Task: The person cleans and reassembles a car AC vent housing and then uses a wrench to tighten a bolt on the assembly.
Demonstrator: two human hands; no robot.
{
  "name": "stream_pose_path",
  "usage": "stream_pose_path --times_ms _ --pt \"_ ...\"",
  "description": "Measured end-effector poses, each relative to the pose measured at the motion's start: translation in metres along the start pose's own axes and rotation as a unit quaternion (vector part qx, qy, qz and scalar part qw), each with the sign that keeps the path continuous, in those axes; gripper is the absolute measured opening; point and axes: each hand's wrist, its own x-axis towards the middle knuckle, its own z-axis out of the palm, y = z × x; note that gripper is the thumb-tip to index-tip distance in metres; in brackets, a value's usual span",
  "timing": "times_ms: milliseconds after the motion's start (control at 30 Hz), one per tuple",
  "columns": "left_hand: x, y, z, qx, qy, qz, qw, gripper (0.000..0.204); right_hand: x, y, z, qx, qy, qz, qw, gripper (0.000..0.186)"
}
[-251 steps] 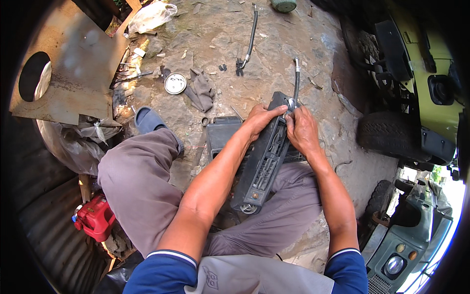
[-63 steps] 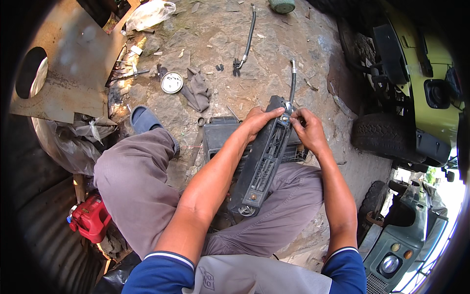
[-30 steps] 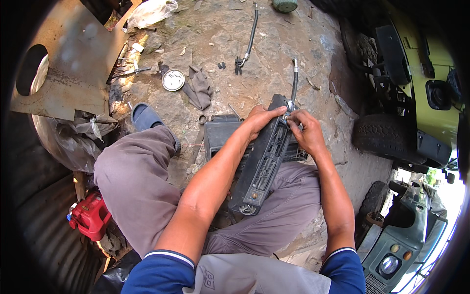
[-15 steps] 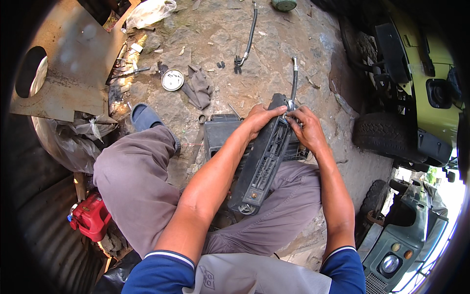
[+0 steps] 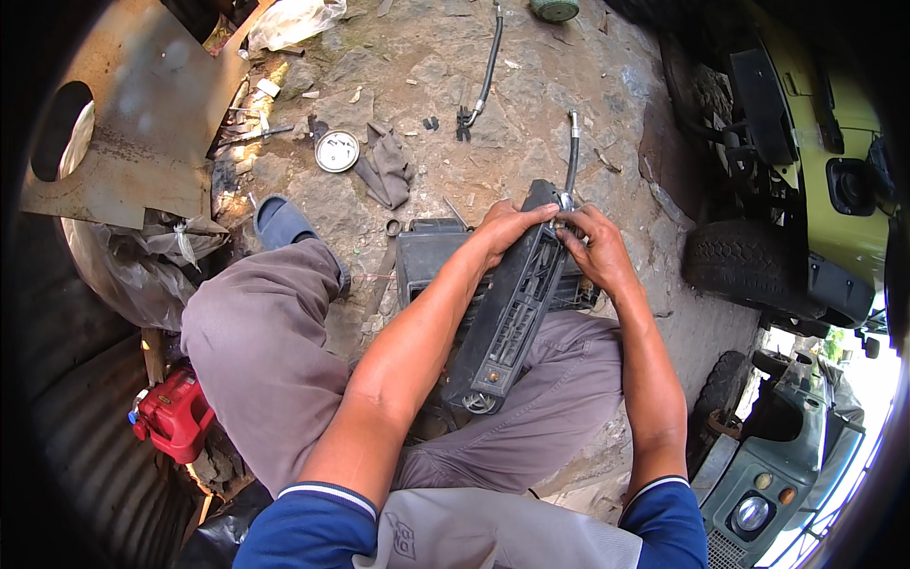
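A long black vented plastic housing (image 5: 502, 322) lies tilted across my lap, its far end pointing away from me. Wrapped round that far end is my left hand (image 5: 504, 233), thumb on top. My right hand (image 5: 599, 248) pinches at the metal fitting (image 5: 567, 201) beside the housing's end; its fingertips partly hide what they grip. From this fitting a short black hose (image 5: 573, 156) runs away over the ground, ending in a metal tip. Under the housing sits a larger black plastic case (image 5: 431, 256), partly covered by my left arm.
On the stony ground lie a grey rag (image 5: 387, 166), a round white-faced gauge or lid (image 5: 336, 151), and a second black hose (image 5: 490, 71). A red jerrycan (image 5: 177, 417) is at left, under a rusty metal panel (image 5: 142, 114). Vehicles, one with a tyre (image 5: 749, 270), line the right.
The view has shifted very slightly. My hands keep their places on the housing and fitting, with only small movement of the right fingers.
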Motion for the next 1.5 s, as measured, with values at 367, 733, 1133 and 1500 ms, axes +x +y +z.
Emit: stream_pose_path --times_ms 367,733,1133,1500 --pt "0.002 -0.002 -0.001 0.009 0.003 0.0 1.0 0.056 0.0 0.004 0.002 -0.013 0.009 0.006 1.0 0.016" --pt "-0.003 0.002 0.001 0.008 0.002 -0.006 1.0 0.05 -0.001 0.006 0.005 -0.033 0.014 -0.001 0.999 0.015" --pt "0.0 0.001 0.001 0.016 0.005 -0.002 1.0 0.05 -0.001 -0.001 0.005 -0.023 0.023 0.019 0.999 0.017" --pt "0.001 0.0 0.0 0.012 0.001 -0.002 1.0 0.051 -0.002 -0.005 0.001 -0.025 0.003 0.048 0.999 0.02"
